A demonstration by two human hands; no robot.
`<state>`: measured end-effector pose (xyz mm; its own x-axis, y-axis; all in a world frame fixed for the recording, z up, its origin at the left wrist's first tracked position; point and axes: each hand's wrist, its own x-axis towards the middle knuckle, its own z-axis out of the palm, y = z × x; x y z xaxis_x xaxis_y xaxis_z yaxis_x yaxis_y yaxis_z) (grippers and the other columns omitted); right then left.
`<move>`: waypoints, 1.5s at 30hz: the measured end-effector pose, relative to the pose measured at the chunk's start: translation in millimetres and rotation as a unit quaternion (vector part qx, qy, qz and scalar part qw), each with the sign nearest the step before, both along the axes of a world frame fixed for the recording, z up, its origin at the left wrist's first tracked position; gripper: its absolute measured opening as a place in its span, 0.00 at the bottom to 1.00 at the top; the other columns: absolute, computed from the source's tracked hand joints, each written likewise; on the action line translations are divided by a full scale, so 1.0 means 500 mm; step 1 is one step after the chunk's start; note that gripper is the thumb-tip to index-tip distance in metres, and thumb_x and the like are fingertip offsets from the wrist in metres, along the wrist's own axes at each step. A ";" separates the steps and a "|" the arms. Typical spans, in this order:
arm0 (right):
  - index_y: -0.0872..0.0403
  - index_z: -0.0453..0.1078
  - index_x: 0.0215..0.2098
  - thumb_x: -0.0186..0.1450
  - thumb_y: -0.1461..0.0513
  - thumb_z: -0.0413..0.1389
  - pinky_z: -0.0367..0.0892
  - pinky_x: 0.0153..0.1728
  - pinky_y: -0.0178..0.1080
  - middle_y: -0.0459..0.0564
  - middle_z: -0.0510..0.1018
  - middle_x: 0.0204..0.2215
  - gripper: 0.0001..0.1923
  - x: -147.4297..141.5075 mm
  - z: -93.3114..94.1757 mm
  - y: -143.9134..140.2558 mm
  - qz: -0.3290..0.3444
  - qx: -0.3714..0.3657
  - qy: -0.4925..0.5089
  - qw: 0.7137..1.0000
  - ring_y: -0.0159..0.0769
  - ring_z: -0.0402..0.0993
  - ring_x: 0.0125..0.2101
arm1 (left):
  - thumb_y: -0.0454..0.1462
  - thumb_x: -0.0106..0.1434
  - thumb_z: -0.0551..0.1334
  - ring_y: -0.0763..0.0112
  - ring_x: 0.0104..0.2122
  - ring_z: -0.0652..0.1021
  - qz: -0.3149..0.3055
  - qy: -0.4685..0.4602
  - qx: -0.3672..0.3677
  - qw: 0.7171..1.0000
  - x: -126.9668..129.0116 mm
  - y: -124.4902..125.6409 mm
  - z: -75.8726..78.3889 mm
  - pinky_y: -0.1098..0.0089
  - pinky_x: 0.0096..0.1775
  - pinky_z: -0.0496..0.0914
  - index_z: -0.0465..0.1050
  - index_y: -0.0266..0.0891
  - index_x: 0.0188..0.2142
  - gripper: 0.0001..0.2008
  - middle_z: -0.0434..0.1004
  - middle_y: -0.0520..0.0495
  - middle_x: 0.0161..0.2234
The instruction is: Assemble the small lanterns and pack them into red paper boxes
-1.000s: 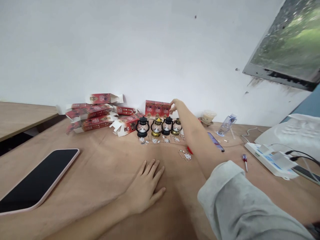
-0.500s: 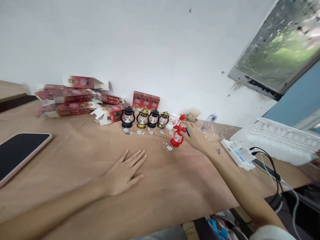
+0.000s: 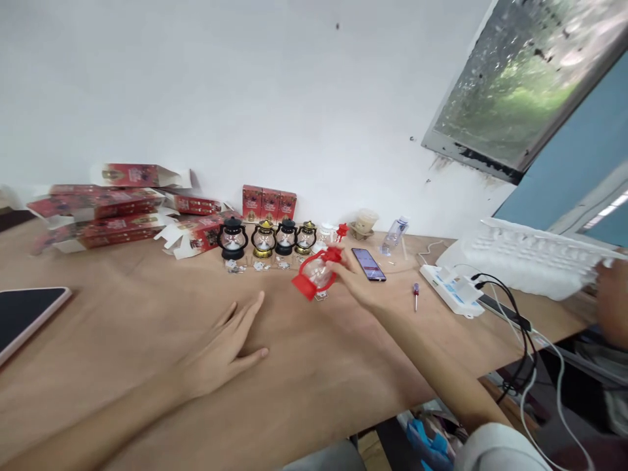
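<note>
The red lantern (image 3: 316,273) — clear-globed — sits tilted in the right hand (image 3: 354,280).

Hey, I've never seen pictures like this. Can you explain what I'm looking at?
There is no machine: these are one person's two bare hands, seen by a head-worn camera looking forward and down. The right hand holds a tilted red lantern with clear sides. The left hand, holding nothing, is at the brown tabletop. Farther back stand small black and gold lanterns, three upright red printed boxes and, to the left, a heap of open red cardboard cartons. To the right lie a phone with a lit purplish screen, a small screwdriver and a white rectangular power strip.
</note>
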<state>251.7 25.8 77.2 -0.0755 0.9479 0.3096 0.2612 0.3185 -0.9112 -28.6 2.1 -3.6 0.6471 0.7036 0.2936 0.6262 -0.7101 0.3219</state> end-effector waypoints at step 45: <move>0.51 0.70 0.39 0.66 0.62 0.50 0.70 0.39 0.39 0.50 0.78 0.35 0.07 -0.010 -0.161 -0.003 -0.027 0.204 -0.299 0.932 0.35 0.75 0.36 | 0.40 0.51 0.67 0.58 0.40 0.80 0.020 -0.350 -0.136 0.927 0.000 0.009 0.023 0.60 0.44 0.75 0.71 0.38 0.42 0.19 0.79 0.41 0.43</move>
<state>246.7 24.4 -3.6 -0.3059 0.7681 0.5625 0.7098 0.5778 -0.4030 -28.5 6.7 7.8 0.3364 0.8327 0.4398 0.2204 -0.5237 0.8229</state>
